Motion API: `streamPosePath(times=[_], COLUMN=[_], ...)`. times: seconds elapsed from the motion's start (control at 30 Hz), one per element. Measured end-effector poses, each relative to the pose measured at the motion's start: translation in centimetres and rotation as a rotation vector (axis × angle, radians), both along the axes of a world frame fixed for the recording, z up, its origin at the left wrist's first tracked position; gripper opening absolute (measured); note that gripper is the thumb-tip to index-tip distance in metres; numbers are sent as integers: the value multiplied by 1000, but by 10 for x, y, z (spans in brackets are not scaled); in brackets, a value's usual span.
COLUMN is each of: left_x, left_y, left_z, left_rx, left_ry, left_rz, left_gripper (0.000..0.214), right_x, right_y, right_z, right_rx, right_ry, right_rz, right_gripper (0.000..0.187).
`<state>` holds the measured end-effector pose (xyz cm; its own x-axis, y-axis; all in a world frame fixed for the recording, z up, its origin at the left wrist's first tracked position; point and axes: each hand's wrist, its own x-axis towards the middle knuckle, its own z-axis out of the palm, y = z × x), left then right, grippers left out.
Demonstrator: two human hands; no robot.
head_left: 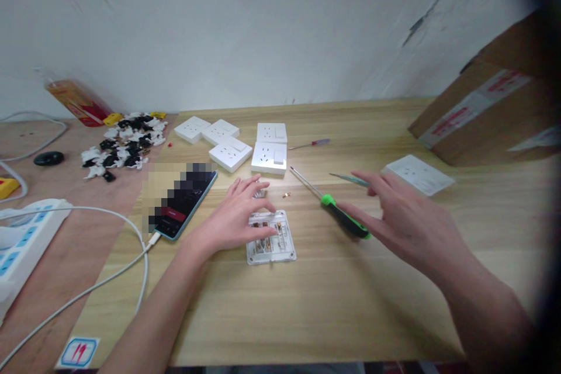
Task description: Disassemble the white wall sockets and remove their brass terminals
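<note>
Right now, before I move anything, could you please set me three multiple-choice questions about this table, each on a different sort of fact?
1. Where does the green-and-black screwdriver lie?
A) on the phone
B) on the table, between the left hand and the right hand
C) on the cardboard box

2. How many white socket panels are grouped at the table's far side?
A) three
B) five
C) eight

3. How does the socket module under the left hand lie?
A) back up
B) face up, cover on
C) on its edge

Answers:
1. B: it rests on the wood beside the right hand.
2. B: three lie left, two right.
3. A: its terminals show.
</note>
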<state>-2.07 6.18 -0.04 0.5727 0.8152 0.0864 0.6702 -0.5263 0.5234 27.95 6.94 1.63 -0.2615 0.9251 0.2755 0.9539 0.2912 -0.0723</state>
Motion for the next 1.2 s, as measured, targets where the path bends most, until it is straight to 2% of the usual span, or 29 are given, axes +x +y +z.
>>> streamPosePath(times=[0.07, 0.17, 0.27, 0.4, 0.53, 0.6, 0.67, 0.77, 0.83, 1.03, 1.2], left_x=[0, 2, 6, 10, 12, 12, 12, 13, 13, 14, 14], left_y=[0, -1, -2, -3, -3, -3, -3, -3, -3, -4, -3], left_z=[0, 0, 1, 1, 0, 0, 0, -1, -1, -2, -3], left_rx=[1, 15, 39, 54, 56, 61, 64, 67, 74, 99, 106], left_ry=[-15, -15, 5, 30, 26, 23, 25, 24, 20, 24, 22], left_rz=[-6, -21, -25, -27, -40, -41, -41, -40, -41, -33, -41], left_gripper=[30, 27, 24, 19, 19, 19, 19, 18, 17, 13, 15], right_x=[4, 1, 0, 5, 3, 1, 1, 3, 6, 4, 0], right_y=[-11, -20, -17, -9, 1, 5, 8, 7, 6, 10, 11], right_z=[-13, -31, -36, -15, 19, 33, 44, 47, 43, 20, 14], right_rx=[-54, -125, -146, 5, 225, 255, 200, 111, 116, 119, 104], right_ry=[-36, -44, -9, 296, 773, 968, 1063, 980, 898, 786, 809], right_rz=[15, 64, 54, 71, 65, 85, 90, 26, -6, 74, 35], right_gripper=[66, 43, 28, 28, 47, 48, 41, 24, 15, 21, 20])
